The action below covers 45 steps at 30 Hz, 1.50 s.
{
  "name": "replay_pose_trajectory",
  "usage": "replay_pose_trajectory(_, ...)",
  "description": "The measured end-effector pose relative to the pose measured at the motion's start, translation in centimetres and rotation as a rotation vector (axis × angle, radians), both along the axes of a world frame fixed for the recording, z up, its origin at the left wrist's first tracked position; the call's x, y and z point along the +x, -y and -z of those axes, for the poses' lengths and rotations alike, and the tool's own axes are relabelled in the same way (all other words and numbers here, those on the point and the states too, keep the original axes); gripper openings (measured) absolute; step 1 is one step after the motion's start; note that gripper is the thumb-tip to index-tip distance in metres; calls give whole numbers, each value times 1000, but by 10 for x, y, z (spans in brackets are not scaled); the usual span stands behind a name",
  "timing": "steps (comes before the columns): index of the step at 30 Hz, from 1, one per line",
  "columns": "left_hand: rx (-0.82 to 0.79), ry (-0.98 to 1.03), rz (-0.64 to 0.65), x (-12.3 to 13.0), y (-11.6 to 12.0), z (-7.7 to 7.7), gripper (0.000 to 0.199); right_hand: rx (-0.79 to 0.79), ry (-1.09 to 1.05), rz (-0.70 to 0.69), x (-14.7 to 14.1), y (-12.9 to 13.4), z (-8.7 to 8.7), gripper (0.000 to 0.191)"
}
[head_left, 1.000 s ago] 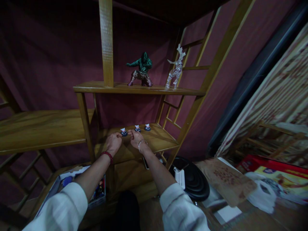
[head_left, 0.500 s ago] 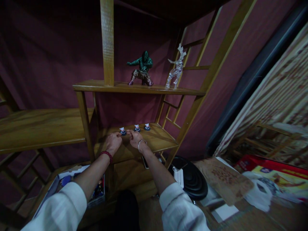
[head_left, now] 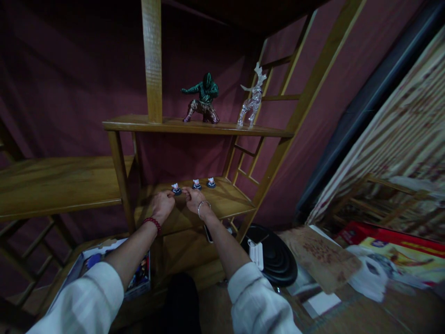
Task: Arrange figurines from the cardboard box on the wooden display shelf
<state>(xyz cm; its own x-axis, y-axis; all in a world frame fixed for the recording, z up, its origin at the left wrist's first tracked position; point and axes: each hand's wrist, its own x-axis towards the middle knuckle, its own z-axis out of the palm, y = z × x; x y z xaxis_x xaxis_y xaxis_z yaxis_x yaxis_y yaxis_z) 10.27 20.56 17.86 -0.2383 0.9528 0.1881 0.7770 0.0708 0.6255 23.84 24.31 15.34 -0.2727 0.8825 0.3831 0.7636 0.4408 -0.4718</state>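
Three small white-and-dark figurines on round dark bases stand in a row on the lower wooden shelf. The leftmost figurine sits between my two hands. My left hand, closed, has its fingertips against the left side of its base. From the right, my right hand pinches at the same base, fingers curled. Just beyond my right hand are the middle figurine and the right figurine, both upright. The exact fingertip contact is small and partly hidden.
On the shelf above stand a green crouching figure and a clear deer statue. An open box of items lies below left. At lower right are a black round object, a brown paper bag and a plastic bag.
The whole view has shifted slightly to the left. Both hands stay at the leftmost figurine, and the figurines keep their places on the shelf.
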Motion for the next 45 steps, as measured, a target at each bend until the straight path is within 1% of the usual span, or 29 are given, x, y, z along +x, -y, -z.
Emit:
replay_pose_trajectory(6,0,-8,-6,0,-1,1,33,5,-12,-16,0,-2,2,46)
replay_pose_trajectory(16,29,-16,-1,-1,-3,5,32,5,34,-36,1,3,-5,46)
replay_pose_trajectory(22,24,-35,2,-1,-2,3,31,7,36,-57,0,0,-2,48)
replay_pose_trajectory(27,17,-23,-8,0,-1,2,30,7,41,-31,0,1,-3,46)
replay_pose_trajectory(33,33,-18,-5,-1,-4,5,30,-6,29,-19,0,3,-5,45)
replay_pose_trajectory(36,33,-12,-9,-1,-4,6,30,-15,-5,24,0,3,-5,44)
replay_pose_trajectory(45,22,-11,-5,-2,-5,7,31,-63,-28,245,2,8,-12,33)
